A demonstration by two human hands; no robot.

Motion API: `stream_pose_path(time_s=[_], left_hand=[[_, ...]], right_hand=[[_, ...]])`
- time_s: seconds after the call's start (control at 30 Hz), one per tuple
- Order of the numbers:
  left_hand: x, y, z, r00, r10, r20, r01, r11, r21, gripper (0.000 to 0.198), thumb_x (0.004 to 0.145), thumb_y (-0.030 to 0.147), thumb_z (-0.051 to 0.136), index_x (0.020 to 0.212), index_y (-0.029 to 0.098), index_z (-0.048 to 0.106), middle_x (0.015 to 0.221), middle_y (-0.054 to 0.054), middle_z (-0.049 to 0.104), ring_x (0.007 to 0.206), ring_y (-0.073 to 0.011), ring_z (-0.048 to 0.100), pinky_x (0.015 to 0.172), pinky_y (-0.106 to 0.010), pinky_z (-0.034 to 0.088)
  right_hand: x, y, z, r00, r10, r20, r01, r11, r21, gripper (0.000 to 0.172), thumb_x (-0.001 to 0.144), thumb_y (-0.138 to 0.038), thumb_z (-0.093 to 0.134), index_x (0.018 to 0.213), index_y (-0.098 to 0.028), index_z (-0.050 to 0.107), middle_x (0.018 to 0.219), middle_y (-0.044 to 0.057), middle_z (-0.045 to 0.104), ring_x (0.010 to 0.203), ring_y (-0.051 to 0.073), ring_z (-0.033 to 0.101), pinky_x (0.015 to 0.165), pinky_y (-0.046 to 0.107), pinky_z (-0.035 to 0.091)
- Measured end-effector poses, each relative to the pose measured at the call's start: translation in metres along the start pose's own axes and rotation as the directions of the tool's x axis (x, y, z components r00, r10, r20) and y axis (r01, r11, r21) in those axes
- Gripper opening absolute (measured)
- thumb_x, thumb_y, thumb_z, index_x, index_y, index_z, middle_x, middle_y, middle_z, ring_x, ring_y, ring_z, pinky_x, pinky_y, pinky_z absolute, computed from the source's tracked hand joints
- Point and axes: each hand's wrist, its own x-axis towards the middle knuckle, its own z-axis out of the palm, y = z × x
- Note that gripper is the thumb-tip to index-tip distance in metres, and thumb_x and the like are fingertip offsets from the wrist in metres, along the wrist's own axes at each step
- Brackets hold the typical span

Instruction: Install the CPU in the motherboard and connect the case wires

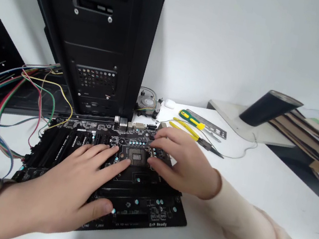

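Note:
A black motherboard (167, 213) lies on the white table, its CPU socket (137, 157) near the middle. My left hand (74, 180) rests on the board with its fingers stretched out, the index fingertip at the socket's near-left edge. At the socket's right side, my right hand (181, 160) has its thumb and fingers curled together around a small metal part (151, 151); the fingers partly hide it, so I cannot tell exactly what they grip. Thin coloured cables (14, 110) run to the board's left end.
Behind the board stands a black computer case (99, 39). To its right are a CPU fan (148, 104), a yellow-green screwdriver (191, 119), yellow-handled pliers (195, 136) and a metal I/O plate (216, 128). A monitor stand (266, 109) and stacked folders (307, 137) are farther right.

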Motion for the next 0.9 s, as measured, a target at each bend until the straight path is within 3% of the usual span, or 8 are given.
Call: stream_pose_path(time_s=[0.1, 0.2, 0.33, 0.4, 0.47, 0.63, 0.9], left_hand=[[0.0, -0.001, 0.003, 1.0, -0.004, -0.009, 0.004, 1.0, 0.017, 0.057, 0.088, 0.043, 0.049, 0.141, 0.023, 0.045, 0.144, -0.019, 0.045, 0.127, -0.0424, 0.046, 0.092, -0.064, 0.046], [0.0, -0.002, 0.005, 0.999, -0.007, -0.036, 0.007, 1.0, 0.01, 0.053, 0.087, 0.045, 0.049, 0.136, 0.024, 0.052, 0.143, -0.017, 0.047, 0.126, -0.0419, 0.048, 0.092, -0.063, 0.046], [-0.001, -0.003, 0.011, 0.994, -0.01, -0.105, 0.006, 0.999, -0.034, 0.054, 0.085, 0.046, 0.054, 0.136, 0.027, 0.051, 0.144, -0.013, 0.048, 0.126, -0.0388, 0.048, 0.096, -0.059, 0.045], [-0.003, -0.004, 0.016, 0.99, -0.018, -0.14, 0.011, 0.998, -0.056, 0.057, 0.084, 0.047, 0.056, 0.138, 0.029, 0.049, 0.145, -0.01, 0.047, 0.127, -0.0377, 0.047, 0.098, -0.057, 0.044], [-0.006, -0.005, 0.023, 0.986, -0.022, -0.168, 0.012, 0.998, -0.062, 0.06, 0.084, 0.049, 0.056, 0.14, 0.031, 0.045, 0.147, -0.008, 0.044, 0.128, -0.0372, 0.046, 0.099, -0.057, 0.043], [-0.011, -0.009, 0.033, 0.987, -0.01, -0.162, 0.004, 0.999, -0.036, 0.066, 0.084, 0.055, 0.053, 0.144, 0.033, 0.038, 0.151, -0.005, 0.038, 0.13, -0.038, 0.043, 0.099, -0.059, 0.042], [-0.011, -0.012, 0.04, 0.993, -0.026, -0.118, 0.018, 0.997, -0.07, 0.078, 0.077, 0.065, 0.056, 0.145, 0.036, 0.034, 0.153, -0.005, 0.035, 0.131, -0.0394, 0.041, 0.102, -0.061, 0.037]], right_hand=[[-0.004, 0.013, -0.007, 0.999, 0.043, -0.015, -0.043, 0.998, -0.034, 0.029, 0.09, -0.03, 0.05, 0.066, -0.018, 0.057, 0.062, 0.004, 0.057, 0.06, 0.016, 0.051, 0.059, 0.031, 0.041], [-0.007, 0.019, -0.008, 0.996, 0.09, 0.007, -0.089, 0.991, -0.101, 0.037, 0.093, -0.029, 0.047, 0.058, -0.018, 0.054, 0.053, 0.002, 0.052, 0.054, 0.014, 0.046, 0.056, 0.03, 0.037], [-0.006, 0.005, -0.008, 0.999, 0.049, -0.018, -0.051, 0.99, -0.132, 0.024, 0.091, -0.028, 0.048, 0.08, -0.016, 0.065, 0.074, 0.007, 0.065, 0.068, 0.019, 0.057, 0.065, 0.036, 0.046], [-0.005, -0.007, -0.007, 0.999, -0.023, -0.038, 0.021, 0.998, -0.061, 0.022, 0.091, -0.029, 0.048, 0.095, -0.015, 0.065, 0.089, 0.011, 0.067, 0.078, 0.022, 0.06, 0.072, 0.04, 0.049], [-0.004, -0.017, -0.006, 0.997, -0.072, 0.027, 0.071, 0.997, 0.034, 0.028, 0.093, -0.034, 0.047, 0.104, -0.015, 0.063, 0.094, 0.012, 0.067, 0.083, 0.022, 0.06, 0.075, 0.041, 0.051], [-0.007, -0.022, 0.003, 0.973, -0.077, 0.22, 0.071, 0.997, 0.038, 0.042, 0.095, -0.045, 0.04, 0.093, -0.012, 0.067, 0.097, 0.016, 0.067, 0.088, 0.026, 0.06, 0.079, 0.045, 0.051], [-0.009, -0.018, 0.005, 0.967, -0.055, 0.248, 0.062, 0.998, -0.021, 0.049, 0.094, -0.048, 0.037, 0.089, -0.012, 0.07, 0.098, 0.018, 0.068, 0.088, 0.029, 0.061, 0.08, 0.048, 0.051]])
